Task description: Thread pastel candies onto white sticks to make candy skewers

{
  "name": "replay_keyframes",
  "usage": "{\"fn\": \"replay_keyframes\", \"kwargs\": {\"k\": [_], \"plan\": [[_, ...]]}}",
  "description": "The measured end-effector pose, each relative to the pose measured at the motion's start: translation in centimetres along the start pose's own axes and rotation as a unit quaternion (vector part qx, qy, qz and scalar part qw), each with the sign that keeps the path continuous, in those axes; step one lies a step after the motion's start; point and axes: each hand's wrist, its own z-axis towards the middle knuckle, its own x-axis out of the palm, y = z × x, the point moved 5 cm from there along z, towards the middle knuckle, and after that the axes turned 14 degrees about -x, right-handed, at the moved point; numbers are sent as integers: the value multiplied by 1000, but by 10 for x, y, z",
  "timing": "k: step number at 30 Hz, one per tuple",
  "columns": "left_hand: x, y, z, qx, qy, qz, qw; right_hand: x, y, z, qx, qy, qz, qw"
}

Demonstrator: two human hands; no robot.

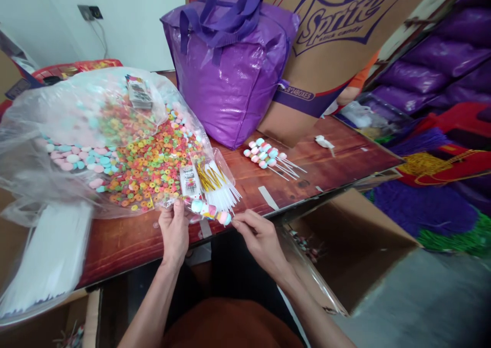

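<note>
With fingers of left hand [174,231] and right hand [261,233], pinching candy skewer [209,210] at both ends. Judged done: skewer pile [264,153]. Unused: loose candies [153,158], sticks [223,197].

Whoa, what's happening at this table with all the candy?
A person is holding what looks like a wrapped row of candies, with the left hand at one end and the right hand at the other. Gold ties and white sticks lie close by. Loose candies fill a plastic bag to the left, and some candy sticks lie on the table to the right.
</note>
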Motion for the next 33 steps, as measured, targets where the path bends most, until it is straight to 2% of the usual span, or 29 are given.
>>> {"fn": "replay_keyframes", "kwargs": {"k": [8, 12, 16, 22, 27, 30, 33], "plan": [[7, 4, -1, -40, 3, -41, 998, 16, 7, -11, -27, -40, -72, 996], [8, 10, -2, -44, 8, -76, 996, 21, 7, -14, 22, -37, -33, 999], [14, 20, -6, -79, 36, -55, 995, 28, 3, -11, 74, -43, 8, 996], [13, 22, -5, -102, 67, -42, 992, 39, 3, -3, 87, -51, 41, 994], [4, 15, 5, -107, 57, -52, 991, 37, 1, -5, 96, -28, 41, 994], [5, 18, 2, -128, 62, -38, 989, 40, 0, -3, 82, -22, 17, 996], [8, 21, -2, -138, 67, -24, 988, 47, 3, 1, 35, -12, -55, 998]]}}
